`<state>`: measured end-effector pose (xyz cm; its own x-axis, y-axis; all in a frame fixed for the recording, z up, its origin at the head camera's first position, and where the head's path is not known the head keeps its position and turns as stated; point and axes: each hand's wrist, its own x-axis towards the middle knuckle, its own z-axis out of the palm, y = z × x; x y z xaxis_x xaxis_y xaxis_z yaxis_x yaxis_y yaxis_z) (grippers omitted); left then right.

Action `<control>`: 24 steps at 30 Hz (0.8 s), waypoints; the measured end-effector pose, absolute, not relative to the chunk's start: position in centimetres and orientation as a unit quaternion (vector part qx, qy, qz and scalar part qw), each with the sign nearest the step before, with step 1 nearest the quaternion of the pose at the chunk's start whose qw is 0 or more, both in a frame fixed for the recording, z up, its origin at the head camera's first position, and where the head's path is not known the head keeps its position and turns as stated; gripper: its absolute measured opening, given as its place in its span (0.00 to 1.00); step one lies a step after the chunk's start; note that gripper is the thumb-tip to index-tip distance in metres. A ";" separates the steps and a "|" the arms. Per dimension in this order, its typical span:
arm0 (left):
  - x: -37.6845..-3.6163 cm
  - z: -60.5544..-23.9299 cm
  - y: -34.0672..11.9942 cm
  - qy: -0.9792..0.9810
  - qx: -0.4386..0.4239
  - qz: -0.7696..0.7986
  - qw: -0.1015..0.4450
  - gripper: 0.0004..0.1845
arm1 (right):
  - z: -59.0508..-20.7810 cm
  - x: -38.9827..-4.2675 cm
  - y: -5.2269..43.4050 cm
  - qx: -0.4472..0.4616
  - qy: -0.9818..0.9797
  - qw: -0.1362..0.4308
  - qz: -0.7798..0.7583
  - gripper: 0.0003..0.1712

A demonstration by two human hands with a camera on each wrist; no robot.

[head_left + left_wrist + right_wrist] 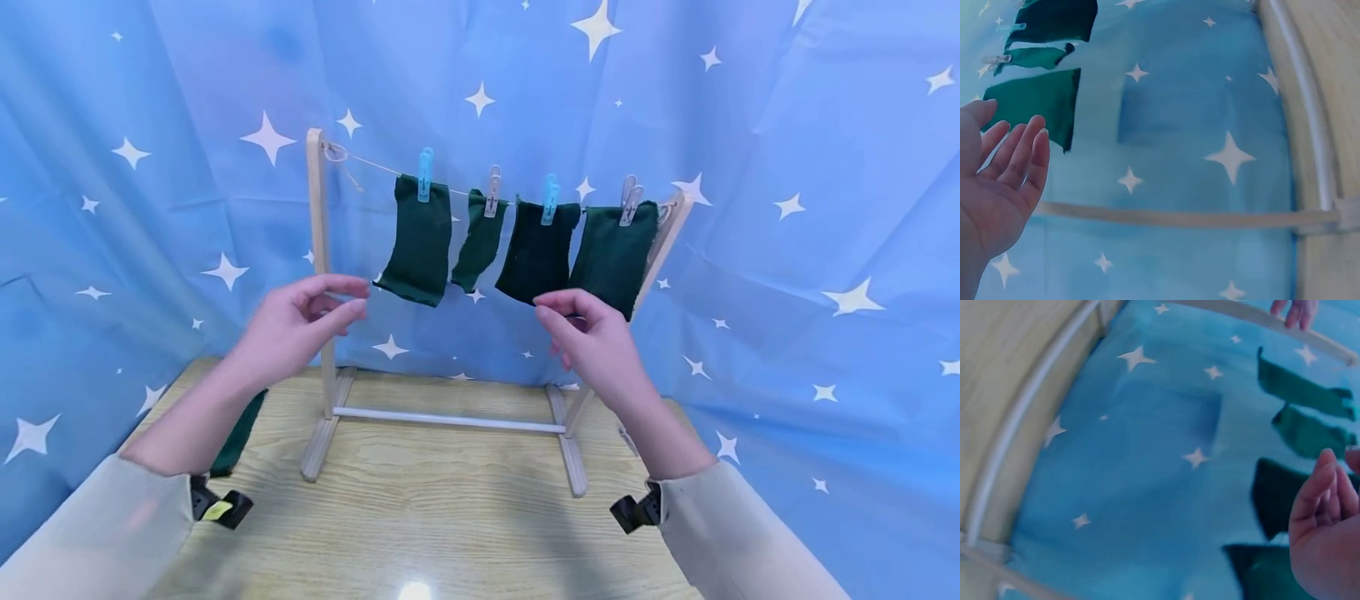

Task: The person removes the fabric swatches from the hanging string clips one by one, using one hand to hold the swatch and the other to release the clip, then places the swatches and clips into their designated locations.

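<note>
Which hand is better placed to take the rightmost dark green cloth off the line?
Probably the right hand: it hovers empty just below the rightmost dark green cloth and its white clothespeg. The left hand is by the wooden rack's left post.

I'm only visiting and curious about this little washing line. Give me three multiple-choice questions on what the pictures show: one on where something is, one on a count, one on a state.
1. Where does the spare dark green cloth lie?
A. on the table under the left forearm
B. over the rack's bottom bar
C. in the right hand

2. How many green cloths hang on the line?
A. two
B. four
C. six

3. How are the hands?
A. both grip pegs
B. one holds a cloth
C. both hold nothing

Answers:
1. A: the spare cloth rests on the table beside the rack.
2. B: four cloths hang pegged.
3. C: the left hand and right hand hover empty, fingers loose.
</note>
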<state>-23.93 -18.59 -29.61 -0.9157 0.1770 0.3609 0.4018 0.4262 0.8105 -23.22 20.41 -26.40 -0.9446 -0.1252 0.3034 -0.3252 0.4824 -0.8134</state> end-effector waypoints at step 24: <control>-29.8 -24.5 -12.5 -0.803 -0.155 -0.551 0.162 0.40 | -17.8 -25.0 11.2 0.230 -0.832 0.137 0.486 0.19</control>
